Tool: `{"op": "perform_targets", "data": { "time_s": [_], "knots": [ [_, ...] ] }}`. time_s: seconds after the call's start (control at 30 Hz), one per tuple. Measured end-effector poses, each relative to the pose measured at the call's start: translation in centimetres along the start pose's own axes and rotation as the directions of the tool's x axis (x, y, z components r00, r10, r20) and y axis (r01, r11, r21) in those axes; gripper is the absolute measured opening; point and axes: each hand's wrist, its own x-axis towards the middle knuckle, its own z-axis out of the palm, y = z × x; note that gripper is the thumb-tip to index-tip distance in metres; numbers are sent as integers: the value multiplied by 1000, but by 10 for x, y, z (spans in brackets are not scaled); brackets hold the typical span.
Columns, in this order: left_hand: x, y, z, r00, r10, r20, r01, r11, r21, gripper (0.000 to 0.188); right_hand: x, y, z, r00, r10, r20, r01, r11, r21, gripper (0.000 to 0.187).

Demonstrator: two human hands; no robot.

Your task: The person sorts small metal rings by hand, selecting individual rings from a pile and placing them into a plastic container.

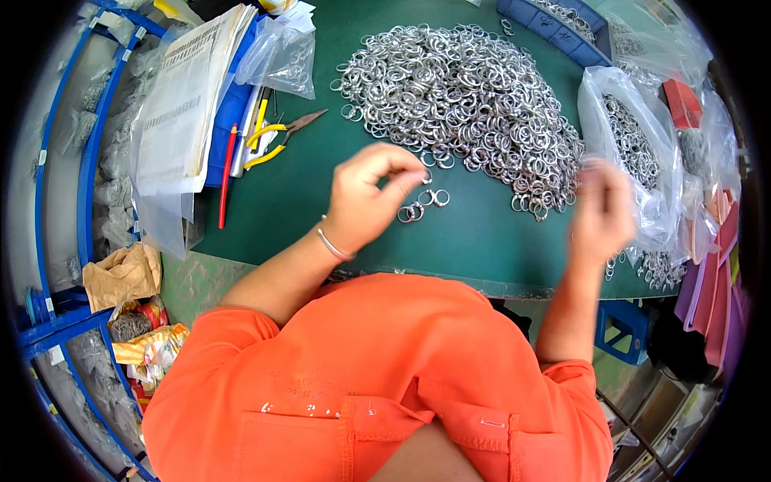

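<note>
My left hand (373,193) is over the green table with thumb and forefinger pinched together. A small silver metal ring (426,177) shows at its fingertips. Just beyond those fingertips lie several loose rings (411,212) in a small group. A large heap of similar rings (458,88) spreads across the far middle of the table. My right hand (602,209) is raised at the heap's right edge, beside a clear plastic bag (594,92) of rings. Motion smears its fingers, so what they hold, if anything, cannot be made out.
Yellow-handled pliers (273,146), a red pencil (228,177) and a stack of papers (173,112) lie at the left. A blue bin (554,32) stands at the far right. Blue shelving (88,136) is beyond the table's left side, and a blue stool (622,333) sits below right.
</note>
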Motion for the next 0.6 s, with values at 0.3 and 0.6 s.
{"op": "perform_targets", "data": {
  "time_s": [0.3, 0.6],
  "knots": [
    [7, -22, 5, 977, 100, 190, -180, 867, 465, 17, 8, 0, 15, 936, -71, 343, 95, 994, -54, 25],
    [-2, -14, 8, 984, -24, 175, -33, 949, 313, 12, -31, -19, 83, 694, -288, 660, 351, 935, 39, 12]
  ]
}}
